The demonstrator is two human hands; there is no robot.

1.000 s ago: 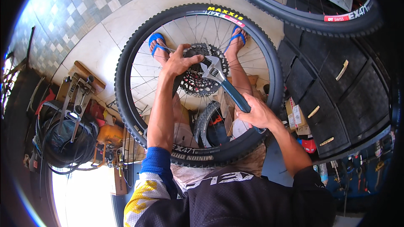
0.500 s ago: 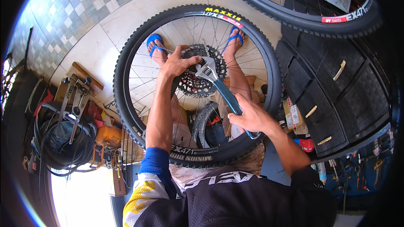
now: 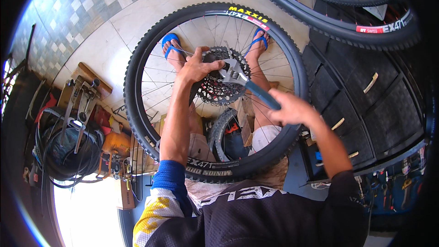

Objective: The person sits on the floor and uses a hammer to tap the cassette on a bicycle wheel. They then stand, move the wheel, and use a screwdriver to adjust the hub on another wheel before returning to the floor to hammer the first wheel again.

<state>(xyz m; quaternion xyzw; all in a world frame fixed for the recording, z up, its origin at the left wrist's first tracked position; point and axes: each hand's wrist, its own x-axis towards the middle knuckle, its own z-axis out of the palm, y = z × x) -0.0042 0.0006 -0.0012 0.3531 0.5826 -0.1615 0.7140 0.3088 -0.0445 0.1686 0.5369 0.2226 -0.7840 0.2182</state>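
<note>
A bicycle wheel [image 3: 136, 87] with a black knobby tyre lies over my legs, its cassette [image 3: 217, 91] in the middle above my bare feet in blue flip-flops. My left hand [image 3: 196, 66] is closed round a dark tool handle [image 3: 194, 92] at the cassette's upper left; what that tool ends in is hidden. The head of an adjustable wrench [image 3: 233, 74] sits at the hub, beside my left fingers. My right hand [image 3: 290, 110], smeared by motion, grips the wrench's dark teal handle at the lower right.
More wheels [image 3: 329, 32] fill the upper right, over black panels with pale handles [image 3: 356, 91]. Hand tools [image 3: 388, 187] are at the lower right. Clamps [image 3: 80, 110], coiled hoses or tyres [image 3: 64, 155] and boxes crowd the left. A wooden plank [image 3: 93, 77] lies on the tiled floor.
My right hand and the wrench handle have swung up and to the right, the wrench head staying at the hub. My left hand has stayed in about the same place.
</note>
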